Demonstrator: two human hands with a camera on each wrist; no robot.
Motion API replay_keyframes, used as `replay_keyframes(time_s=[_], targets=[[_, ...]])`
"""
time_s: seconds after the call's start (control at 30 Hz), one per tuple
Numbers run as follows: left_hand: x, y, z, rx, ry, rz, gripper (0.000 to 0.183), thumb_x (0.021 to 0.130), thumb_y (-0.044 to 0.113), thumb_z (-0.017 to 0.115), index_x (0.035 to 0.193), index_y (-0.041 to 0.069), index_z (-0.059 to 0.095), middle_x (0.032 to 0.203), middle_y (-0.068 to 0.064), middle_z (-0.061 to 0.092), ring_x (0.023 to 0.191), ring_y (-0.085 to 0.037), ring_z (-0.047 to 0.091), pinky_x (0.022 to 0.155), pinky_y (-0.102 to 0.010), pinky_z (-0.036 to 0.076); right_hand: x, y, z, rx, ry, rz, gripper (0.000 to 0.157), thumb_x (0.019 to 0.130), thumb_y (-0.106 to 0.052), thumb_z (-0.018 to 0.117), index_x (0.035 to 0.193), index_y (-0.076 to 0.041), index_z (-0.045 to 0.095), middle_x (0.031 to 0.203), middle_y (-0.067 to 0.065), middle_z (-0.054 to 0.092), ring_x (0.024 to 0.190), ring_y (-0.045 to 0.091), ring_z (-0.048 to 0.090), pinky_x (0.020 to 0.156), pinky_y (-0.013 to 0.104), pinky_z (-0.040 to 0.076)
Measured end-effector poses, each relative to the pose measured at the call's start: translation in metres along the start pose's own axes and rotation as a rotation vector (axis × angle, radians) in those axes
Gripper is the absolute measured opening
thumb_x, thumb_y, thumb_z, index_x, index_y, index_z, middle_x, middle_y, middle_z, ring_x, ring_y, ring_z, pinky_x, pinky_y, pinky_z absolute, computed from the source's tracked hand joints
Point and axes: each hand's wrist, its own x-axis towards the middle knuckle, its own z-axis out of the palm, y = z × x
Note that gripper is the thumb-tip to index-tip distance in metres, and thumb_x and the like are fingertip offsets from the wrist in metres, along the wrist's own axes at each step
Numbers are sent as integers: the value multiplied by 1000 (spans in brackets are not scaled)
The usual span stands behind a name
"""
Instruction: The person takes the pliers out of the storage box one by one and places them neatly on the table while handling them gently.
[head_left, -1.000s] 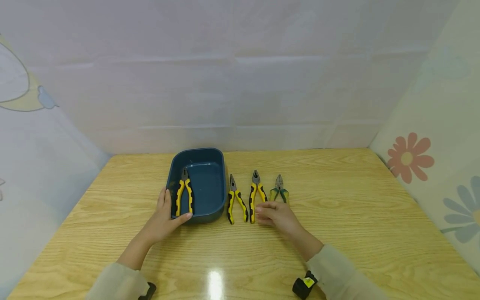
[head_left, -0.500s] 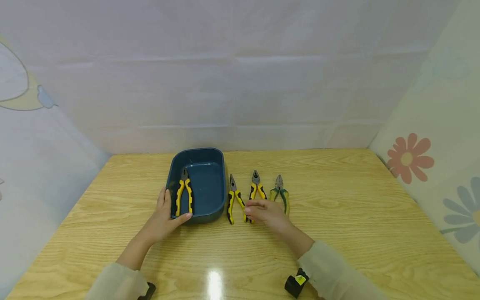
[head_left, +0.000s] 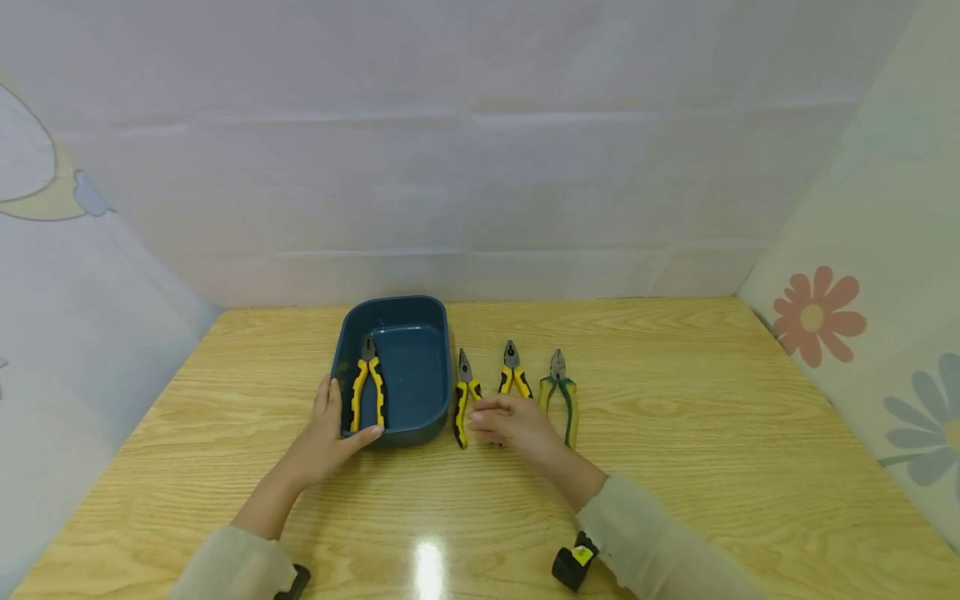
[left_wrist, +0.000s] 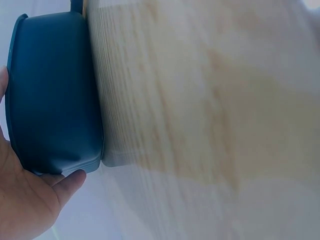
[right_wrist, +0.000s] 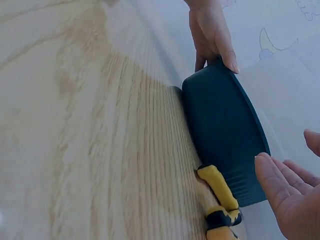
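Observation:
In the head view a dark blue plastic bin stands on the table. My left hand holds its near left corner, thumb over the near rim and fingers along the left wall. A pair of yellow-and-black pliers lies inside. My right hand hovers over the handles of the long-nose pliers and of another yellow-and-black pair of pliers, partly covering both. In the right wrist view its fingers are extended, with nothing held. Green-handled pliers lie to its right.
The wooden table runs back to a white sheet wall. Side sheets with printed flowers stand at the right. A black strap device with a yellow label hangs from my right wrist.
My right hand has moved left, from beside the green-handled pliers toward the long-nose pliers, uncovering the green handles. The left hand and the bin have stayed put.

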Motion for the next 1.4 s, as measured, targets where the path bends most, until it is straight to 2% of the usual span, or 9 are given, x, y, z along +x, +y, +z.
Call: replay_keyframes(time_s=[0.27,0.43,0.63,0.93,1.0,1.1,1.17,1.23,1.4], targets=[[0,1,0,12,-3,-10,103,78,57,47,133,-5,-13,137,-16,-25,122,-46,8,90,-56,25,7,-6,12,77,-36,-31,40,84,-14,56,113,12,47,105,23,54,93,26,57,83,43,41],[0,1,0,13,-3,-14,103,78,57,47,133,-5,-13,137,-15,-24,122,-46,9,90,-56,25,11,-11,20,150,-34,-9,38,84,-9,56,114,13,47,109,22,53,95,23,56,82,37,42],[0,1,0,11,0,-17,103,78,58,47,133,-5,-13,138,-15,-24,122,-46,10,90,-56,25,16,-13,26,150,-54,3,38,85,-10,54,115,12,46,114,22,51,100,25,53,81,31,43],[0,2,0,10,10,-18,103,78,57,48,133,-6,-13,138,-16,-23,121,-47,12,89,-55,26,24,-16,35,139,-88,0,40,86,-15,54,116,10,45,115,20,50,101,25,53,83,32,42],[0,3,0,12,12,-19,104,78,57,48,133,-6,-13,138,-17,-23,121,-47,13,89,-55,27,36,0,35,111,-105,-53,41,85,-18,56,116,8,47,114,18,51,100,23,53,81,31,43],[0,2,1,15,15,-19,103,78,57,48,133,-6,-12,138,-17,-22,120,-47,14,89,-55,26,39,1,38,90,-116,-71,43,85,-19,56,116,9,46,114,19,51,99,23,54,81,30,44],[1,2,1,18,17,-14,103,78,57,48,133,-6,-12,138,-18,-22,121,-47,13,90,-55,26,41,0,41,92,-116,-69,42,85,-17,56,116,9,46,113,19,51,98,24,54,80,30,44],[1,2,1,20,19,-9,103,78,56,48,133,-7,-12,138,-18,-22,122,-46,11,90,-55,25,33,-17,45,105,-105,-16,42,85,-15,56,116,11,45,114,22,50,99,25,54,81,31,43],[1,1,1,31,21,-1,103,79,56,48,133,-8,-11,138,-19,-22,123,-45,7,92,-55,23,37,-22,51,101,-94,25,41,85,-13,55,117,9,45,114,21,50,100,25,53,81,31,43]])
